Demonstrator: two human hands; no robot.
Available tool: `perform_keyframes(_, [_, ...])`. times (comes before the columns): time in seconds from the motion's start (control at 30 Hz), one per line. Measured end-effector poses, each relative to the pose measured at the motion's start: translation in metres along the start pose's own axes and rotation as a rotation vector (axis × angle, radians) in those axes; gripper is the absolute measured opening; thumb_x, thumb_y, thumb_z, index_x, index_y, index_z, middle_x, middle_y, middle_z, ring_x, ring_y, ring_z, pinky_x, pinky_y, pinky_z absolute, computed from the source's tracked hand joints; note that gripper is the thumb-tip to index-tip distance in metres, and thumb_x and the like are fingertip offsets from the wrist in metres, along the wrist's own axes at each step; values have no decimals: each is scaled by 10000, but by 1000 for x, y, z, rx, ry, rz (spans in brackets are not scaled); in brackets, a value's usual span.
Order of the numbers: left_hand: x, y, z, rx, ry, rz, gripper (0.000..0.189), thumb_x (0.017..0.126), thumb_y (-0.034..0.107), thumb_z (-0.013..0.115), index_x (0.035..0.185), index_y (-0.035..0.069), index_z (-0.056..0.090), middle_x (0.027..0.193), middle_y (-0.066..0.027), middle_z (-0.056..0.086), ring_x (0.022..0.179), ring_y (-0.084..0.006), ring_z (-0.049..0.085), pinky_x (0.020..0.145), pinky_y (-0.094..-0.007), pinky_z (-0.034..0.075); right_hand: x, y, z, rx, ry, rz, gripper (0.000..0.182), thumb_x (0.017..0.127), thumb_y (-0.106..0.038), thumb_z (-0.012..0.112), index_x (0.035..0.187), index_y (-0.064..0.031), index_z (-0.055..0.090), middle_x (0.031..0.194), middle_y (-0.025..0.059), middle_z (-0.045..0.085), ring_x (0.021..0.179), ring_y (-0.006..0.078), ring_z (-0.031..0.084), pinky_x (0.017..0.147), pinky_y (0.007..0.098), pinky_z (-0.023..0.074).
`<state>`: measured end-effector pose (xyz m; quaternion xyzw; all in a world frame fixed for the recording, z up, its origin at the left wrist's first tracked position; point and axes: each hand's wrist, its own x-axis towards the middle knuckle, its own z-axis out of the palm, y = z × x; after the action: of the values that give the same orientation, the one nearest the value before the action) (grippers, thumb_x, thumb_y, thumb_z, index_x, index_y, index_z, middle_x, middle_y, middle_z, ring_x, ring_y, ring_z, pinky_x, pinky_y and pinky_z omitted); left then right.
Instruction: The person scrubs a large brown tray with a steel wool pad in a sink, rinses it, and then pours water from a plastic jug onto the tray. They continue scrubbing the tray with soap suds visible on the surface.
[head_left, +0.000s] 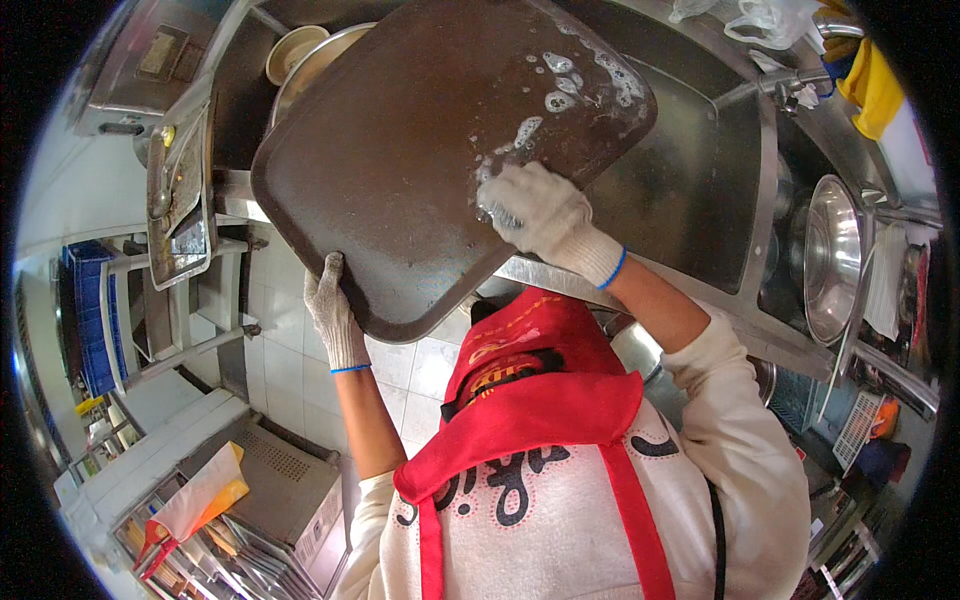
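A large dark brown tray (397, 165) with rounded corners is held tilted over a stainless steel sink (675, 172). My left hand (330, 311), in a white knit glove with a blue cuff edge, grips the tray's near left rim, thumb on top. My right hand (536, 210), in a matching wet glove, presses on the tray's inner face near its right side. Under its curled fingers shows a bit of a grey scouring pad (507, 219), mostly hidden. White soap suds (559, 82) lie in patches from that hand up to the far right corner.
Behind the tray, a metal bowl (311, 60) and a small beige bowl (295, 52) are partly covered. A soiled metal tray (180, 202) stands at left beside a blue crate (91, 315). At right are a steel basin (832, 259) and a yellow glove (870, 90).
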<state>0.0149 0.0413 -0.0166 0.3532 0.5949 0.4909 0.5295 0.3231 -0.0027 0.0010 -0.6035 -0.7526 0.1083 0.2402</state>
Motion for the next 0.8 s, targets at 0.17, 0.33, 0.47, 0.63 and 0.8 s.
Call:
perform_keyframes(0.17, [-4, 3, 2, 22, 14, -20, 348, 854, 112, 604, 1167, -23, 534, 979, -58, 600, 841, -157, 556, 770, -290, 450, 10, 79, -31, -148, 142, 230, 325, 729, -192, 668, 1026, -97, 577, 1033, 89, 586, 976, 283, 556, 839, 382, 470])
perform_keyframes(0.33, [-6, 5, 5, 8, 1, -19, 350, 858, 125, 599, 1168, -25, 532, 983, -63, 599, 844, -155, 557, 770, -290, 450, 2, 5, -4, -17, 13, 22, 347, 696, -186, 691, 1023, -148, 583, 1006, 74, 583, 943, 295, 555, 834, 383, 476])
perform_keyframes(0.47, [-6, 3, 1, 41, 10, -21, 354, 860, 129, 598, 1171, -27, 530, 989, -64, 597, 850, -156, 558, 776, -287, 449, 11, 51, -33, -40, 28, 188, 321, 718, -174, 666, 1023, -119, 583, 1017, 83, 585, 959, 292, 558, 842, 388, 470])
perform_keyframes(0.63, [-4, 1, 5, 20, 9, -22, 352, 857, 129, 601, 1165, -28, 536, 991, -63, 598, 859, -158, 556, 786, -289, 447, 0, 38, -9, -104, 163, 74, 316, 716, -199, 671, 1010, -129, 579, 1023, 69, 595, 953, 275, 567, 834, 383, 482])
perform_keyframes(0.8, [-4, 4, -1, 39, 2, -11, 350, 853, 127, 612, 1159, -27, 541, 976, -60, 600, 851, -152, 556, 777, -289, 450, 5, 68, -30, -49, 106, 146, 321, 746, -168, 642, 1059, -136, 582, 1072, 89, 586, 1020, 278, 548, 885, 376, 459])
